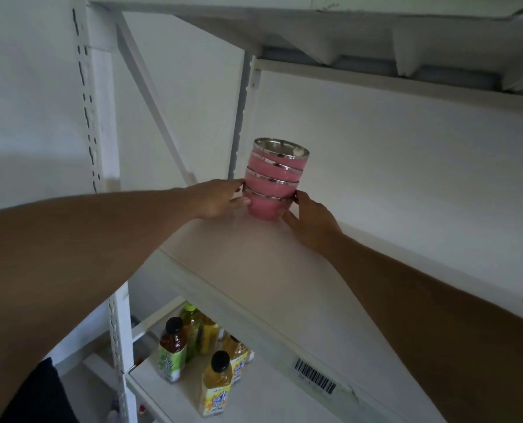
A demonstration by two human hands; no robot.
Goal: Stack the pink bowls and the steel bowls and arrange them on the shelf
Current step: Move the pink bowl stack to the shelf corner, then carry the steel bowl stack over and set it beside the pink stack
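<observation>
reaching up to the shelf (254, 270), both hands close on the bottom bowl of a stack of pink bowls (274, 178). the left hand (220, 198) has its grip pressed against the left side of that bowl, thumb at the front, fingers curling round the back. the right hand (310, 216) holds the opposite side the same way, pinching the bowl between thumb and fingers. four pink bowls with steel rims and a shiny steel lining are nested, the upper ones leaning a little to the right. the stack sits at the back left of the shelf board, close to the rear upright, and its base looks to be on or just at the board; i cannot tell whether the weight is fully down. as a judgement, the pink stacking is done and its placing is nearly finished. no separate plain steel bowls show anywhere, so that stack seems left to do. bottles (205, 352) stand on the lower shelf.
</observation>
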